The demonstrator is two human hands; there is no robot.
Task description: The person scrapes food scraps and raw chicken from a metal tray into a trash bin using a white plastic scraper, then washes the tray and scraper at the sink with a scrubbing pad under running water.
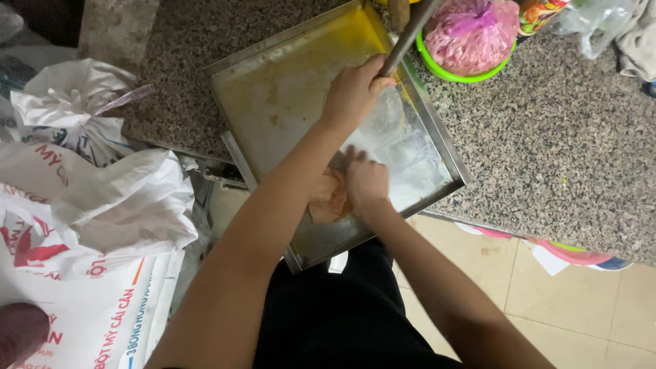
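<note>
**Scraping a greasy metal tray at the bench edge**

Left of both hands lie white printed sacks (102, 205), slumped against the speckled stone bench (560, 143). The left hand (354, 89) is closed around a grey metal handle (408, 34) that rises away from it; the working end is hidden behind the fist. The square metal tray (273, 89) sits under both hands, overhanging the bench edge, yellow-greased beyond the left hand and shiny and wet just right of it. The right hand (365, 183), nearer the body, presses flat on a pale orange lump (329, 198) at the tray's near edge, fingers together. A firm downward press there would likely steady the overhanging tray against tipping. Beyond and right of the left hand stands a green bowl (447, 68) with a pink bag.
</note>
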